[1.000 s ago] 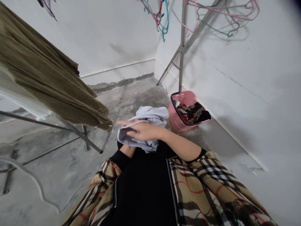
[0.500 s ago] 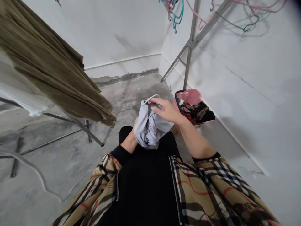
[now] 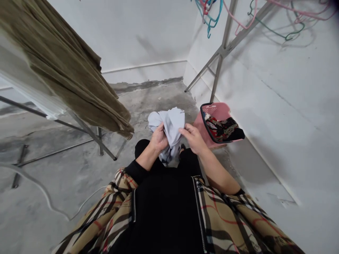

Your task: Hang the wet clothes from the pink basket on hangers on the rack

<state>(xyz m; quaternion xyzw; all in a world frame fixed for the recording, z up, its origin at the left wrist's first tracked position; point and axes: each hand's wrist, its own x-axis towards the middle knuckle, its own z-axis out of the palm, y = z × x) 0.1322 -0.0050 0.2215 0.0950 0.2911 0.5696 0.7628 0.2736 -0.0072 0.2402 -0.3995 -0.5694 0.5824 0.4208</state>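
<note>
A pale grey garment (image 3: 171, 123) is bunched up in front of my body. My left hand (image 3: 159, 138) is closed round its left side, fingers wrapped into the cloth. My right hand (image 3: 194, 138) pinches the right edge of the same garment, thumb and fingers pressed on the fabric. Both hands hang over a grey concrete floor (image 3: 79, 176), just left of a pink laundry basket (image 3: 210, 131).
The pink basket by the right wall holds dark and red patterned clothes (image 3: 224, 127). An olive cloth (image 3: 66, 77) hangs over a metal drying rack (image 3: 87, 132) at the left. Another metal rack (image 3: 221, 53) with coloured hangers (image 3: 209, 10) stands in the corner.
The garment has risen and been regripped: my left hand moved from under the bundle to its left side, my right hand shifted from the top edge to the right side.
</note>
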